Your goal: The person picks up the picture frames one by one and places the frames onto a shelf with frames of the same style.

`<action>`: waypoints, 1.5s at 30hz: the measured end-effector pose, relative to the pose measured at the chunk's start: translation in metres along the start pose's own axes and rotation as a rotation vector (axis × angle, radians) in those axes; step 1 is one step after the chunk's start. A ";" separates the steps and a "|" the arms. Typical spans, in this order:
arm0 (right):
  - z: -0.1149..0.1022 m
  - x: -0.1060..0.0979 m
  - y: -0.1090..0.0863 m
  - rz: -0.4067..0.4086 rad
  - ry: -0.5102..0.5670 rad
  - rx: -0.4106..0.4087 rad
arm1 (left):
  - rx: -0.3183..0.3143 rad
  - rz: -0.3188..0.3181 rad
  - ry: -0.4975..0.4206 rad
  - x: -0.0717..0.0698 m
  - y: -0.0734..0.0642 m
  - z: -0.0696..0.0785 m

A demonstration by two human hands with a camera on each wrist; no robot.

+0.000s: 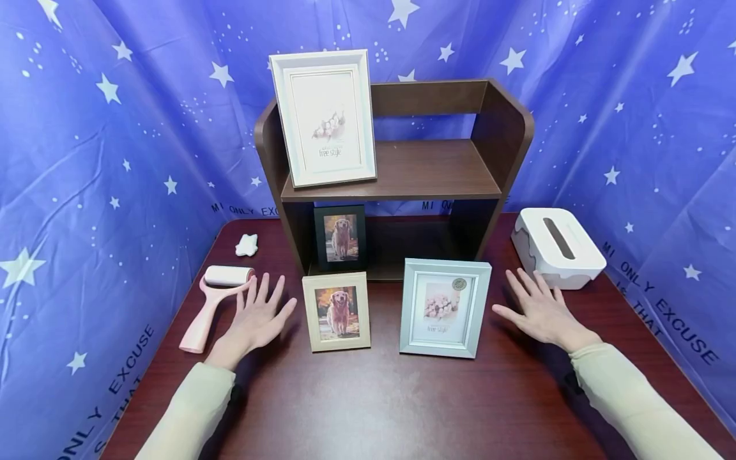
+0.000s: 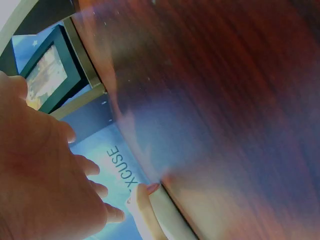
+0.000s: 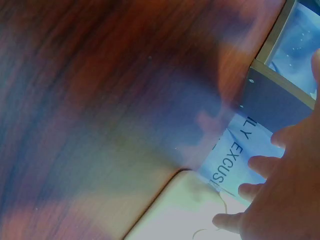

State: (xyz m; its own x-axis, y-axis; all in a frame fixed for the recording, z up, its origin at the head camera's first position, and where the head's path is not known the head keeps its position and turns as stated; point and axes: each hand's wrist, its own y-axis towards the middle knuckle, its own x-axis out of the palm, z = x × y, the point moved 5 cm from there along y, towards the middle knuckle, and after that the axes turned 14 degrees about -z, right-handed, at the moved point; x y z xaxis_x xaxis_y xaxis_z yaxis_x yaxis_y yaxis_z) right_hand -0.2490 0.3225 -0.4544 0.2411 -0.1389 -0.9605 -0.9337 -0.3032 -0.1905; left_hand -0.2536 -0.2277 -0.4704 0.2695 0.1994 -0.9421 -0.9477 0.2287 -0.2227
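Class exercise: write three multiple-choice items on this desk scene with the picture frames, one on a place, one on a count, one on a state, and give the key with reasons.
1. Where does the large white picture frame stand?
A. on the upper board of the dark brown wooden shelf
B. on the table
C. on the tissue box

2. How many picture frames are in view?
A. two
B. four
C. six

3. How are the two hands?
A. both gripping frames
B. both open, fingers spread, holding nothing
C. both in fists

Key: 1 A, it leans on the top board. 2 B, besides it there are the small black frame, the beige dog-photo frame and the grey flower-print frame. 3 B, the left hand and right hand are spread flat.
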 end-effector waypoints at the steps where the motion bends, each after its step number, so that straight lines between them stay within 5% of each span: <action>1: 0.000 0.000 0.000 0.008 0.005 -0.008 | 0.003 0.004 -0.002 0.000 0.000 0.000; 17: -0.017 -0.022 -0.009 0.184 0.209 -0.249 | 0.091 0.156 -0.210 -0.021 0.008 0.012; 30: -0.041 -0.028 -0.017 -0.022 0.600 -0.398 | 0.108 0.301 -0.484 -0.048 0.016 0.019; 40: -0.048 -0.028 -0.023 -0.069 0.653 -0.419 | 0.051 0.306 -0.613 -0.056 0.024 0.020; 45: -0.047 -0.025 -0.025 -0.098 0.678 -0.391 | 0.029 0.370 -0.672 -0.063 0.027 0.021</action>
State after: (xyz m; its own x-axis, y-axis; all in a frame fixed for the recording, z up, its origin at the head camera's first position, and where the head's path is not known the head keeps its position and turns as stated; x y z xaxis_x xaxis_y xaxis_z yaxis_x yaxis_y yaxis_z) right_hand -0.2191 0.2896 -0.4165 0.5438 -0.6005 -0.5862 -0.7693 -0.6359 -0.0622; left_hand -0.2922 -0.2146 -0.4120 -0.0093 0.8020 -0.5972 -0.9940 0.0575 0.0928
